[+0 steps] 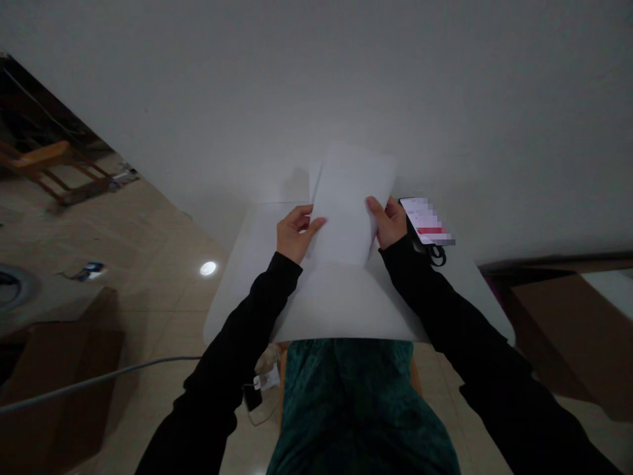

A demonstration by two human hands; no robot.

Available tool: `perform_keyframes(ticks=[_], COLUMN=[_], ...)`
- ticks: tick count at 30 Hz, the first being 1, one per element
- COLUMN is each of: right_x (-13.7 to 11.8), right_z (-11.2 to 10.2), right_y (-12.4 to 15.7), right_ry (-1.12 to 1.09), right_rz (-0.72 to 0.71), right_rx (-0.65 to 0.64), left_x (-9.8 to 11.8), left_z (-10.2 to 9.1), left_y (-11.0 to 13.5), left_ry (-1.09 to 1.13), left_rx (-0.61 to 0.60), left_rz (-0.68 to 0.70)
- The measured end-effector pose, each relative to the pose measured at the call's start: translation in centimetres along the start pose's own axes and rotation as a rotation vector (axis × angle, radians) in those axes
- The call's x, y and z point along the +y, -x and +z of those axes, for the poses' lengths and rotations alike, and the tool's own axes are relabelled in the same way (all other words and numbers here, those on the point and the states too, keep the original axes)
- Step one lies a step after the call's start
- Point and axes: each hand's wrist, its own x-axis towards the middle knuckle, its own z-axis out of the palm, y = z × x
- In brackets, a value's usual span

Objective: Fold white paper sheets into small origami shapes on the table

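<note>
White paper (349,198), in what looks like more than one layer, stands upright between my hands above the white table (346,310). My left hand (298,232) pinches its left edge, thumb on the near face and fingers behind. At the right edge my right hand (388,221) grips it in the same way, thumb in front. A narrow strip of another white layer shows past the paper's upper left edge. Just right of my right hand lies a phone (422,221) with a lit screen, a black cable loop (436,255) below it.
A pale wall (297,79) rises right behind the table. Cardboard boxes (568,330) stand on the floor at the right, and another box (59,389) at the left. A grey cable (99,381) crosses at lower left. A wooden chair (47,158) is at far left.
</note>
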Motion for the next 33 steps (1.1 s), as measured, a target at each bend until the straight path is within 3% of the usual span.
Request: perform_keyframes(ticks=[5,9,17,23,33], right_x=[-0.5,-0.3,-0.7,-0.7,-1.5], right_z=[0.2,0.2,0.6,0.7,1.5], right_y=[0.3,0.6,1.1,1.6,2.8], right_ry=[0.129,0.190,0.142,0.229,0.253], right_rz=[-0.126,-0.174,-0.109,-0.028,-0.027], right_rx=[0.012,0.014,0.029,0.102,0.123], left_x=[1.1,1.6,1.4,1.1,0.2], left_z=[1.0,2.3,2.6,3.5,3.6], left_y=[-1.3,-1.2,-0.7,0.3,0.5], left_ry=[0.035,-0.007,-0.022,-0.043,-0.027], left_rx=[-0.066,-0.048,0.006,0.015,0.067], left_rz=[0.086,0.122,0.153,0.143,0.134])
